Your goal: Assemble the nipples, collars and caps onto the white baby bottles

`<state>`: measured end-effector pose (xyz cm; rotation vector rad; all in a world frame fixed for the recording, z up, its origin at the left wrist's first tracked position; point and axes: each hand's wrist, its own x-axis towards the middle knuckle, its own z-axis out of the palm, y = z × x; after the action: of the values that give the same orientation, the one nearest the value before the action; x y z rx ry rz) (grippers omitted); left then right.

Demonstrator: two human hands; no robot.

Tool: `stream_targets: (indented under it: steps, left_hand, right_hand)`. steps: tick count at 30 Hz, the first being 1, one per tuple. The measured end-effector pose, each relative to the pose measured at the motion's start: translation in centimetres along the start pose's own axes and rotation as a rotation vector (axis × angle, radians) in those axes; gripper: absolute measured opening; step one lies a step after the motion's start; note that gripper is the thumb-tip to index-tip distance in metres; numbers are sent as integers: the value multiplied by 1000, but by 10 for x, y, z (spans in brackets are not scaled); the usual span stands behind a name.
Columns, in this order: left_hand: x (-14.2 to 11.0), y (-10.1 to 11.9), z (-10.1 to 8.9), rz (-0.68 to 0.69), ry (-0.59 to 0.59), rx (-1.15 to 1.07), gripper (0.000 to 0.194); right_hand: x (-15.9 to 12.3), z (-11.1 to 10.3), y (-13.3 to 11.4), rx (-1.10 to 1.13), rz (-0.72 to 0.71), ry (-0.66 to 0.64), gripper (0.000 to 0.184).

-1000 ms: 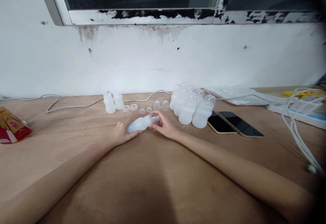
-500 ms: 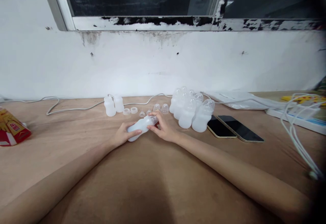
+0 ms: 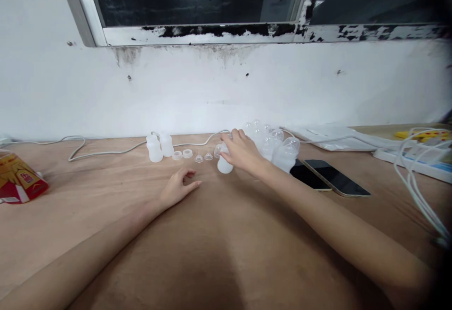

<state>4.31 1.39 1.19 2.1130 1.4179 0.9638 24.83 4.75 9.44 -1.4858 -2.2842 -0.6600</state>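
Observation:
My right hand (image 3: 242, 151) grips a white baby bottle (image 3: 225, 164) by its upper part, which the fingers mostly hide. The bottle stands roughly upright, left of a cluster of capped baby bottles (image 3: 285, 155). Nothing is in my left hand (image 3: 179, 186); it rests on the table with thumb and fingers apart. Behind it lie two white rings (image 3: 182, 154) and two clear nipples (image 3: 204, 157). A clear dome cap (image 3: 218, 150) shows just left of the held bottle. Farther left stand two bottles without caps (image 3: 160, 146).
Two phones (image 3: 335, 178) lie right of the bottle cluster. A white plastic bag (image 3: 335, 139), a power strip (image 3: 416, 162) and looped cables (image 3: 420, 197) are farther right. A red and yellow box (image 3: 21, 178) sits at the far left. A cable runs along the wall.
My left hand has let go of the bottle and stays near the same place. My right hand has carried the bottle right and away from me, turning it from tilted to roughly upright.

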Motion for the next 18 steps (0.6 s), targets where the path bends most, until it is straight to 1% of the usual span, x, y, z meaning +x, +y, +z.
stream_targets:
  steps: [3, 9, 18]
  left_hand:
    - [0, 0, -1, 26, -15, 31, 38]
    - [-1, 2, -2, 35, -30, 32, 37]
    - [0, 1, -1, 52, -35, 59, 35]
  right_hand:
    - [10, 7, 9, -83, 27, -3, 34]
    - [22, 17, 20, -104, 62, -19, 30]
    - [29, 25, 24, -133, 110, 3, 30]
